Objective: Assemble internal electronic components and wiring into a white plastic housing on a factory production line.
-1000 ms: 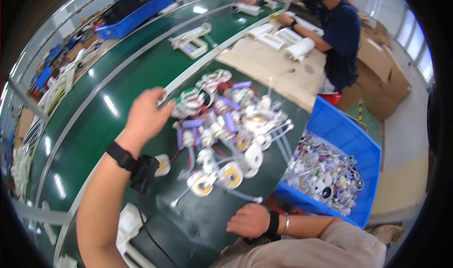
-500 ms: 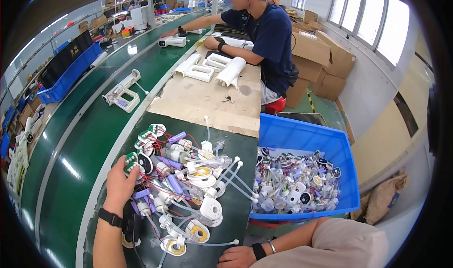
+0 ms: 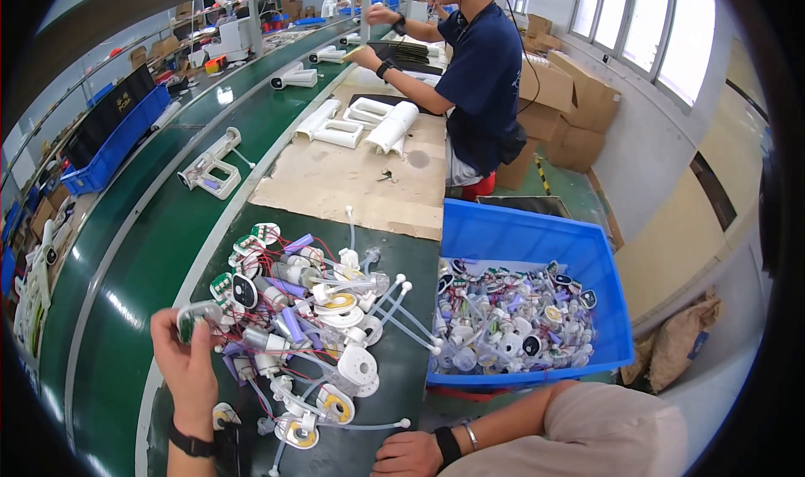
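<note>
My left hand (image 3: 186, 375) is raised at the left edge of a parts heap, thumb and fingers closed on a small oval circuit board (image 3: 199, 316) with a clear-looking rim. The heap of pump assemblies (image 3: 293, 309) lies right beside it: white discs, purple cylinders, red wires and clear tubes with white ball ends. A black-faced oval piece (image 3: 244, 291) and green boards (image 3: 221, 287) sit at the heap's near-left side. My right hand (image 3: 408, 453) rests on the front edge of the dark green bench (image 3: 381, 397), fingers lying loosely and holding nothing.
A blue bin (image 3: 537, 376) full of similar assemblies stands right of the bench. Beyond the heap, cardboard (image 3: 335, 187) carries white plastic housings (image 3: 392, 127). The green conveyor (image 3: 126, 284) runs along the left with a part-filled housing (image 3: 214, 165). A co-worker (image 3: 482, 66) works farther up.
My left hand has lifted back from the heap toward the left, now with the small board in its fingers. The co-worker has drawn an arm back from the conveyor. My view has shifted slightly.
</note>
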Demonstrator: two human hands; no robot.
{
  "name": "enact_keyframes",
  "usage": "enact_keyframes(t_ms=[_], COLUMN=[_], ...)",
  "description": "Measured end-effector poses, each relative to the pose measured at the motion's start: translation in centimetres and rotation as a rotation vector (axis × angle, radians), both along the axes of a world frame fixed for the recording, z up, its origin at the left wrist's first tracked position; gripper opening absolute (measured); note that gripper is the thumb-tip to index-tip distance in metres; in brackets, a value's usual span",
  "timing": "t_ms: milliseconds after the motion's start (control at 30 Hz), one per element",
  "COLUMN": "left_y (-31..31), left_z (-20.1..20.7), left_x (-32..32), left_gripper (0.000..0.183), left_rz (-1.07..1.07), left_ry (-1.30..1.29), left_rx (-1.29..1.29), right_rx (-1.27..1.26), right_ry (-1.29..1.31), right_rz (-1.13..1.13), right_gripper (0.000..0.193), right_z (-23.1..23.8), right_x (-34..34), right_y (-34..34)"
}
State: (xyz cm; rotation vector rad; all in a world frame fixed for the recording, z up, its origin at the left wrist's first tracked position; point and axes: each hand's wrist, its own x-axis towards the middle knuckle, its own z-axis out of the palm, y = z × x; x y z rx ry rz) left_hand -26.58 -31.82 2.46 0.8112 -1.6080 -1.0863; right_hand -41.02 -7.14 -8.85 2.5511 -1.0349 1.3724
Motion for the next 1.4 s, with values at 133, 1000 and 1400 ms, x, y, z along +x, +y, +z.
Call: enact_keyframes(t_ms=[133, 1000, 1400], left_y=[3.2, 2.8, 1.6], left_z=[-0.1, -2.4, 1.2], left_x=[1.2, 3.0, -1.7], left_gripper=[0.014, 0.023, 0.021], left_rz=[0.030, 0.102, 0.048], left_ry=[0.126, 0.215, 0.014], left_rx=[-0.042, 0.334, 0.056], right_rx=[-0.010, 0.309, 0.268], right_ry=[-0.004, 0.092, -0.004], right_rz=[-0.004, 0.198, 0.005], right_gripper=[0.015, 0.014, 0.012], right_z=[0.4, 7.0, 11.3], right_x=[0.1, -5.7, -9.6], right_y=[0.0, 0.1, -11.9])
